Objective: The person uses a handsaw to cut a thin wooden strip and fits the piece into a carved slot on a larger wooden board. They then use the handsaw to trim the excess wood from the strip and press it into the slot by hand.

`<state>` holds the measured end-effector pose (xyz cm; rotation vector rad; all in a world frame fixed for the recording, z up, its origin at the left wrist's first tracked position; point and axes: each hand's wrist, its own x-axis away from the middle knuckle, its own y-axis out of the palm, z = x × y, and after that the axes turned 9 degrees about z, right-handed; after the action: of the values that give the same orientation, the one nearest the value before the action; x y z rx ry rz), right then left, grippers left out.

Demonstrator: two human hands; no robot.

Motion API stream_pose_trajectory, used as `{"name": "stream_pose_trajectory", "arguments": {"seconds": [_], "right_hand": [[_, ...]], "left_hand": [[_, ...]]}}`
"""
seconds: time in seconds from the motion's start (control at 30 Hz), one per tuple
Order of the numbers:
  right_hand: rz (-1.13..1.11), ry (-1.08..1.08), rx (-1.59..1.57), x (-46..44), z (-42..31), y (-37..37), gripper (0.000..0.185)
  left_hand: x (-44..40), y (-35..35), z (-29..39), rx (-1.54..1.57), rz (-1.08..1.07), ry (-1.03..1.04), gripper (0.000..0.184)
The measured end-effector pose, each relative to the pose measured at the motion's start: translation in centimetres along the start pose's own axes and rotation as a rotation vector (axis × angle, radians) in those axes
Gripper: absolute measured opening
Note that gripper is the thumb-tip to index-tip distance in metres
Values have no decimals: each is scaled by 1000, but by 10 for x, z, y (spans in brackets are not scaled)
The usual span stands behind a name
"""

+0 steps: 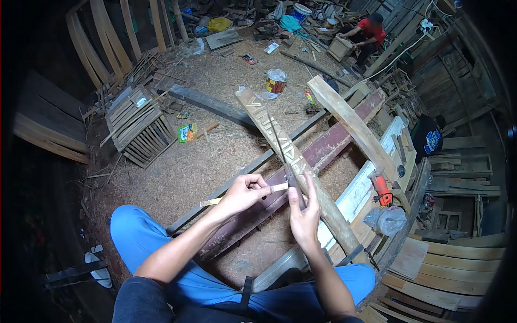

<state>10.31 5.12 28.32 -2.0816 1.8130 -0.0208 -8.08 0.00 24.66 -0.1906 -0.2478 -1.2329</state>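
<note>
My left hand (249, 195) is closed in a pinch on a thin pale-yellow strip (280, 187) with dark marks, like a piece of measuring tape; its other end sticks out behind the wrist. Its front end meets a long, thin, dark tool (290, 175) that tapers away from me. My right hand (305, 212) grips the near part of this tool between thumb and fingers; the tool's kind is not clear. Under both lies a long wooden plank (329, 207) with a row of slanted, wedge-shaped cuts along its far half.
The plank crosses a maroon beam (336, 141). To the right are a red power tool (383, 189) and a plastic bag (389, 220). A paint bucket (276, 82), slatted wooden stool (139, 125) and shavings cover the floor. A person in red (372, 33) handles a wooden box farther back.
</note>
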Motion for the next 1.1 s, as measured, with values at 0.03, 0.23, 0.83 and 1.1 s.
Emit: {"name": "stream_pose_trajectory", "arguments": {"seconds": [0.03, 0.23, 0.83, 1.1], "right_hand": [[-73, 148, 32, 0, -10, -8, 64], [-16, 96, 21, 28, -4, -1, 58], [-192, 104, 46, 131, 199, 9, 37], [-271, 215, 6, 136, 212, 0, 34]], "left_hand": [[-1, -1, -1, -1, 3, 2, 12], [-19, -3, -12, 42, 265, -36, 15], [-26, 50, -242, -409, 698, -98, 33], [-22, 62, -231, -634, 800, -42, 27]]}}
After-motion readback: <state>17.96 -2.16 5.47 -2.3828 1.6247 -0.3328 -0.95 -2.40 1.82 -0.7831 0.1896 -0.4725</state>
